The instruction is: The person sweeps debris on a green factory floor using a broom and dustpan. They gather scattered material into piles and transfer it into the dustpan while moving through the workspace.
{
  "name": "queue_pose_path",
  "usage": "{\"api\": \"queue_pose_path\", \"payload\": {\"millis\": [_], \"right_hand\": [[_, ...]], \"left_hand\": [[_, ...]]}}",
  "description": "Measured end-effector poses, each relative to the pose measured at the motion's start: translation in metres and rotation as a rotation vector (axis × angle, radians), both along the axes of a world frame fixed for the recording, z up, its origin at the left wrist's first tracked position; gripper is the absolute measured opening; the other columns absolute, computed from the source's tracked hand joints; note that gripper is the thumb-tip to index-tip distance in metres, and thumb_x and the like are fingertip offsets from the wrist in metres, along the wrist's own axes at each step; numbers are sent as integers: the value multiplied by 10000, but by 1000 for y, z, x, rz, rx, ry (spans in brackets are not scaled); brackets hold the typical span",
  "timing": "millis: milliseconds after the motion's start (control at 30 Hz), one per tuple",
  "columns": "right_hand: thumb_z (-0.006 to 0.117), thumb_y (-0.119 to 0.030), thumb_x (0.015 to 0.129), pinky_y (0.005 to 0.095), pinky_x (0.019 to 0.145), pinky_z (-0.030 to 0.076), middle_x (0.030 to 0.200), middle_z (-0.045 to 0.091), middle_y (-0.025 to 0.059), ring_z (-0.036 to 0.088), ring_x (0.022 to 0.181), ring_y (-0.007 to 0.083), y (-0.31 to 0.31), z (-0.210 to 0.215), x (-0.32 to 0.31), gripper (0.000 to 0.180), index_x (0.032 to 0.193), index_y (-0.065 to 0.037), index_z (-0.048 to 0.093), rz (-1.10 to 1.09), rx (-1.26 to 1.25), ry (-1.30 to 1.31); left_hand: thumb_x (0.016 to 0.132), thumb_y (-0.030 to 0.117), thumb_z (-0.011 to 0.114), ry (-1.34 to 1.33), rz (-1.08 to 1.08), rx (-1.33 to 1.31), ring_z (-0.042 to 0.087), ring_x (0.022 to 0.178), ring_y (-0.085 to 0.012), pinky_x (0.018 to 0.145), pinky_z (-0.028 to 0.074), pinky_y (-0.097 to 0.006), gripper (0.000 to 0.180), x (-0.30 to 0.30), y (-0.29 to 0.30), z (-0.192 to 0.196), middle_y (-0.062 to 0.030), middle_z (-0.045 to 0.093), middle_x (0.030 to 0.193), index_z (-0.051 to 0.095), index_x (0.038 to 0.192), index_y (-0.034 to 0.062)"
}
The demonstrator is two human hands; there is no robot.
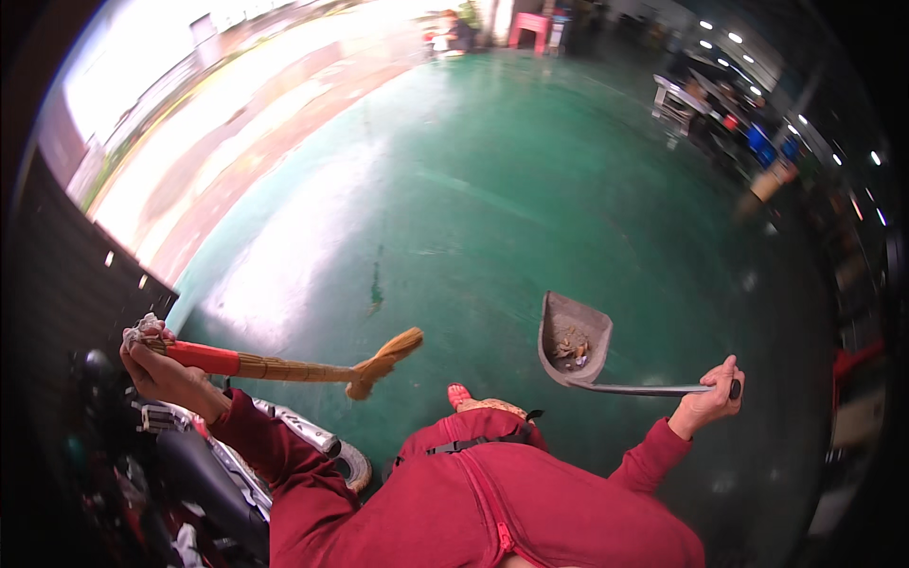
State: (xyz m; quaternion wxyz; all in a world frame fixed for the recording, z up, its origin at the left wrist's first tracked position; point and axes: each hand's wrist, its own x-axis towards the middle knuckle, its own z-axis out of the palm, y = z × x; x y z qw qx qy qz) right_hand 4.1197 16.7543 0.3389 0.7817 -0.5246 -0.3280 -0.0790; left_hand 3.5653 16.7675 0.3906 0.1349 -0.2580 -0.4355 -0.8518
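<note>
At the left, my left hand is wrapped round the handle end of a straw broom, where a red band and some whitish material show. The broom's bristle head points right, over the green floor. My right hand grips the dark end of the long handle of a grey dustpan. Inside the pan lies a small heap of brown debris with a few pale bits. Broom and dustpan are held apart, one on each side of my body.
A green floor stretches ahead. Close by my left arm stands a motorcycle. A bright opening lies at the far left. Cluttered tables line the far right, and a red stool stands at the back.
</note>
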Motion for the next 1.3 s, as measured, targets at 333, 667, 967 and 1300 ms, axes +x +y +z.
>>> {"api": "queue_pose_path", "payload": {"millis": [333, 667, 967, 1300], "right_hand": [[547, -40, 718, 269, 518, 395, 468, 365, 33, 352, 424, 118, 308, -30, -154, 298, 453, -19, 412, 240, 6, -229], [499, -101, 811, 236, 424, 355, 481, 374, -8, 383, 422, 106, 558, -13, -333, 235, 611, -6, 578, 202, -111, -424], [519, 22, 724, 240, 441, 360, 519, 403, -22, 432, 451, 111, 788, -46, -533, 268, 973, -43, 592, 464, -20, -578], [556, -37, 751, 204, 382, 249, 447, 307, 3, 337, 388, 98, 951, -73, -814, 310, 486, -10, 398, 1068, 69, -144]], "left_hand": [[769, 91, 483, -149, 311, 6, 547, 526, -152, 447, 458, -242, 139, -124, 115, -20, -88, 559, 642, 560, 817, -14], [830, 194, 519, -103, 206, 64, 564, 580, -165, 483, 465, -253, 182, -296, 279, -46, -72, 562, 643, 549, 810, 15], [795, 165, 507, -241, 446, -11, 567, 579, -196, 489, 449, -245, 155, -453, 378, -29, -108, 557, 629, 524, 765, 14], [796, 203, 528, -41, 577, 23, 524, 646, -198, 524, 422, -296, 179, -558, 378, -45, -92, 545, 715, 520, 845, 31]]}}
